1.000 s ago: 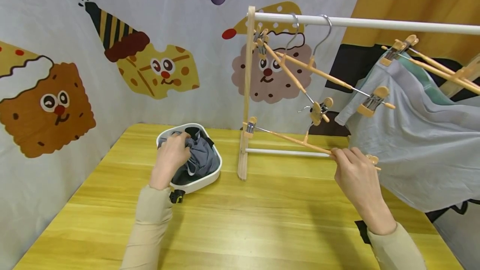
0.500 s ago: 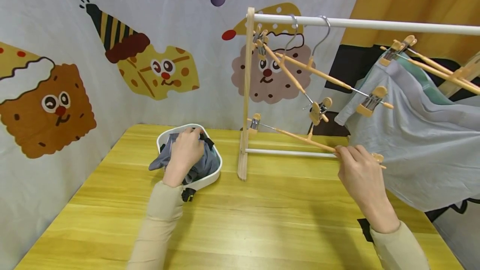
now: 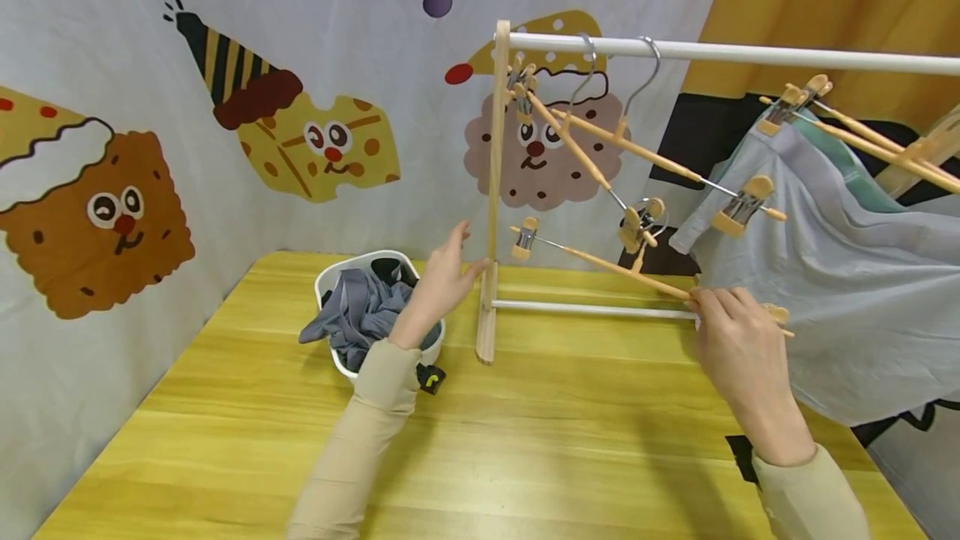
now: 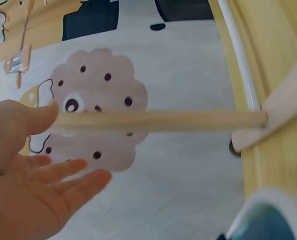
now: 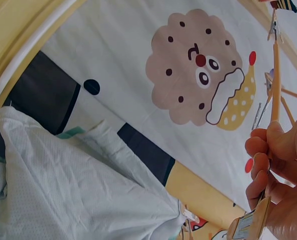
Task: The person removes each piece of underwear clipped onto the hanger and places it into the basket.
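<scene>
My right hand [image 3: 742,357] grips a clip hanger [image 3: 600,263] near its right end, below the rack's bar; its left clip [image 3: 526,238] points toward the rack post. In the right wrist view, fingers and thumb curl round the hanger's bar [image 5: 276,82], with a clip [image 5: 249,222] below the hand. My left hand [image 3: 444,280] reaches past the basket toward the wooden post [image 3: 497,157], fingers spread and holding nothing. The left wrist view shows the thumb overlapping the post [image 4: 163,121]. Crumpled grey clothing [image 3: 360,311] lies in the white basket [image 3: 327,277], one corner draped over its rim.
Two bare clip hangers [image 3: 660,158] hang from the white rail [image 3: 720,49]. Farther right, pale grey and green garments [image 3: 817,273] hang from clips. A lower white bar [image 3: 585,307] spans the rack near the wooden table [image 3: 525,457].
My left hand has left the clothing in the basket and moved right, its fingers spreading. A grey corner now hangs over the rim. My right hand has shifted slightly right with the hanger.
</scene>
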`<state>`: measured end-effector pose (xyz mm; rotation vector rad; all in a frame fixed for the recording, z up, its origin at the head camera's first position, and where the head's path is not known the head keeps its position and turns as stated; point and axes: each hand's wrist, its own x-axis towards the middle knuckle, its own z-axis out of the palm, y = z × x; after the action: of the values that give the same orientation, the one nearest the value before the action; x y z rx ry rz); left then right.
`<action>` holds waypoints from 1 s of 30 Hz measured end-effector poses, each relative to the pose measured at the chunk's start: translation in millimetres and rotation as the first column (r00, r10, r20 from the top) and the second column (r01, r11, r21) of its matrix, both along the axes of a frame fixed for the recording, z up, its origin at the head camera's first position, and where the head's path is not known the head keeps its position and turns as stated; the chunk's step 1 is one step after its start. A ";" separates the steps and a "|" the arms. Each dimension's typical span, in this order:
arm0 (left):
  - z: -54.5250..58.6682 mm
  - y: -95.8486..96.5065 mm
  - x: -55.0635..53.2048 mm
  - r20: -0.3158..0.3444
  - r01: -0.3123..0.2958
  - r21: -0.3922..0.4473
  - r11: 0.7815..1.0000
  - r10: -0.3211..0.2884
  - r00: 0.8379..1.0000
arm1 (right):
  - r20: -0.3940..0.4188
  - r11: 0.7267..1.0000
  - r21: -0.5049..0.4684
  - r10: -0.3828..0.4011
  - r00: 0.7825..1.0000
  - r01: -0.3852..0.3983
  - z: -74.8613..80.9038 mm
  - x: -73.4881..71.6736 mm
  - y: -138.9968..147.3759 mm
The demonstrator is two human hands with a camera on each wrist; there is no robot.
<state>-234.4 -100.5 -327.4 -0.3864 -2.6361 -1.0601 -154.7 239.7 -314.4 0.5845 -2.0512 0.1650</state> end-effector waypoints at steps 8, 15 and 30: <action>-1.1 18.4 -16.2 -0.079 0.103 0.140 0.985 -0.093 0.993 | -0.054 0.998 -0.063 -0.011 0.999 0.007 4.9 -1.1 6.2; -2.1 21.8 -26.9 -0.095 0.069 0.171 0.983 -0.053 0.994 | -0.005 0.998 -0.030 -0.049 0.999 0.049 13.3 0.9 11.0; -16.9 30.1 -39.3 -0.306 -0.015 0.092 0.996 0.042 0.951 | -0.133 0.989 -0.070 -0.138 0.981 0.129 35.1 -6.7 28.6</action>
<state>-273.7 -70.3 -344.3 -0.4532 -2.3048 -1.0116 -161.5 268.3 -279.2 0.4073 -1.9368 0.1048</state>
